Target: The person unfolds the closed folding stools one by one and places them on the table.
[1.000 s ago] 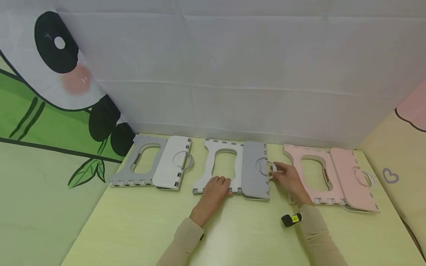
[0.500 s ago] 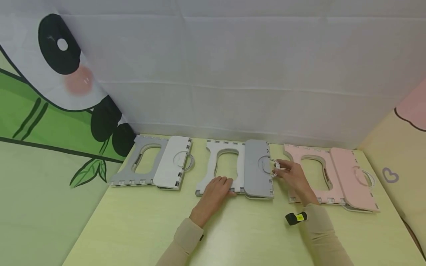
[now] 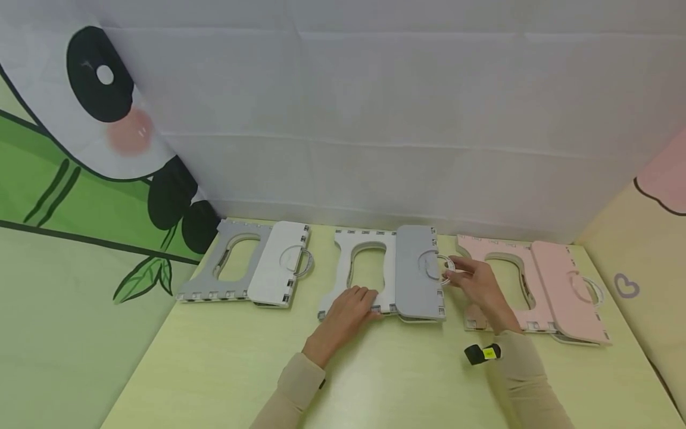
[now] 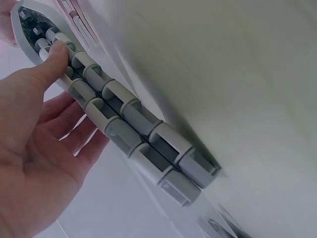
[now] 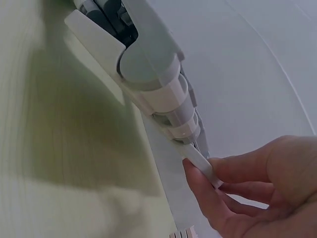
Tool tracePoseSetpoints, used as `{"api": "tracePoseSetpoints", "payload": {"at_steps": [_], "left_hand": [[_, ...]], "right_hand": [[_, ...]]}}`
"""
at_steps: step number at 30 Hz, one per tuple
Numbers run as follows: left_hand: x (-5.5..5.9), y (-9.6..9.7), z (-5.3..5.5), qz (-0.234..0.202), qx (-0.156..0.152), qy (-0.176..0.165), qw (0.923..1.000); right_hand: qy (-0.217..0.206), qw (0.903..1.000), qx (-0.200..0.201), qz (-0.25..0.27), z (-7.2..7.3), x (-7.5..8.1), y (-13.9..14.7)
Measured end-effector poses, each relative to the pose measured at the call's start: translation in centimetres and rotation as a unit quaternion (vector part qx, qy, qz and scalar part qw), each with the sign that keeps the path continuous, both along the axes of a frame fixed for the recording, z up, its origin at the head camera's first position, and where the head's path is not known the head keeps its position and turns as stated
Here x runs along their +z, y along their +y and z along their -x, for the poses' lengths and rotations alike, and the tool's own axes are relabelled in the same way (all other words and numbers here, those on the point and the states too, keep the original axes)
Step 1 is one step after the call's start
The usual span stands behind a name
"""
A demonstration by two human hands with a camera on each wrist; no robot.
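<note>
on the near side, the pale table [image 3: 386, 381] runs wide, the best room to move. here's the left hand [image 3: 347, 310], fingers over the near edge of the middle folding stool [image 3: 415, 274], thumb on its hinged side; the right hand [image 3: 478, 286] pinches the white handle [image 5: 200, 163]. the stool looks stiff, likely light, smooth plastic; frame edge and handle seem sound holds, the hinges might nip. tight to the right, the pink stool [image 3: 571, 292]; a gap left, then the grey-and-white stool [image 3: 277, 262]. beyond, the pale backdrop [image 3: 348, 119] crowds the far edge.
</note>
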State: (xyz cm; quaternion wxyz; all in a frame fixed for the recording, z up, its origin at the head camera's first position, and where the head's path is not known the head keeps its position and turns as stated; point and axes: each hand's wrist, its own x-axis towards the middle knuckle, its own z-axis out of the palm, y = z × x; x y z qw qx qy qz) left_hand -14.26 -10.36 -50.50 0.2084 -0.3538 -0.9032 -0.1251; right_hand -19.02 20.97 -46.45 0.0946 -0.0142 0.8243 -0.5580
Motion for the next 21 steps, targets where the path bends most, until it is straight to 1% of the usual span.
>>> {"api": "tracePoseSetpoints", "payload": {"at_steps": [6,11,18,21], "left_hand": [[0.1,-0.1,0.0,-0.016,-0.029,0.001,0.9994],[0.0,0.0,0.0,-0.019,-0.037,-0.001,0.9991],[-0.2,0.1,0.1,-0.022,-0.045,0.005,0.9987],[-0.2,0.2,0.1,-0.025,-0.048,0.0,0.9986]], "right_hand": [[0.01,0.9997,0.0,0.022,-0.3,0.7,0.3],[0.023,0.9991,0.002,0.035,-0.5,1.2,0.4],[0.036,0.9993,-0.004,-0.002,-0.6,2.2,0.5],[0.038,0.9992,-0.007,-0.009,-0.6,2.6,0.6]]}}
